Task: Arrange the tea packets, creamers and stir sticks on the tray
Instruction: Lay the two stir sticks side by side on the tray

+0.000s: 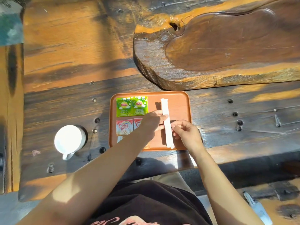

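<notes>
An orange-brown tray (180,101) lies on the wooden table. Two green Lipton tea packets (131,106) sit side by side in its far left corner. Below them lie two Coffee-mate creamer packets (124,127), the right one partly hidden under my left arm. White paper-wrapped stir sticks (167,122) lie lengthwise on the right half of the tray. My left hand (152,121) touches the sticks from the left with its fingertips. My right hand (186,132) pinches them from the right near their middle.
A white mug (69,140) stands on the table left of the tray. A thick carved wooden slab (219,46) lies just beyond the tray, to the far right. The table's near edge runs below the tray, above my lap.
</notes>
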The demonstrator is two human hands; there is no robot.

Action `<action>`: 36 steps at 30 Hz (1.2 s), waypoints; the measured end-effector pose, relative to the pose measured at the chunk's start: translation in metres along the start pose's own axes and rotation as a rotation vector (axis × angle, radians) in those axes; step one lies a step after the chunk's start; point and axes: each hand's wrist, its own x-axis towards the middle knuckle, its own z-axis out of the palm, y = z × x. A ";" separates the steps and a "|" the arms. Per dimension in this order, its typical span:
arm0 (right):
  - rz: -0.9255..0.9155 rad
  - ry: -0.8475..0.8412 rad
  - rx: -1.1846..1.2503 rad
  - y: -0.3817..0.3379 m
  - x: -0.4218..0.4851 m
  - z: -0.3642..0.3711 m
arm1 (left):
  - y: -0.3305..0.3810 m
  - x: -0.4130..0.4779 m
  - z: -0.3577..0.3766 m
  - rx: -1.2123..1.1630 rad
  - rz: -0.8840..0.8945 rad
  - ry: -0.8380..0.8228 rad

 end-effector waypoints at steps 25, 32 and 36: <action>-0.103 0.317 -0.792 0.017 0.014 0.005 | -0.027 0.036 -0.001 0.763 0.342 0.311; -0.133 0.297 -0.805 0.020 0.013 0.004 | -0.033 0.040 0.007 0.903 0.492 0.359; -0.144 0.287 -0.820 0.021 0.013 0.003 | -0.040 0.039 -0.001 1.149 0.605 0.368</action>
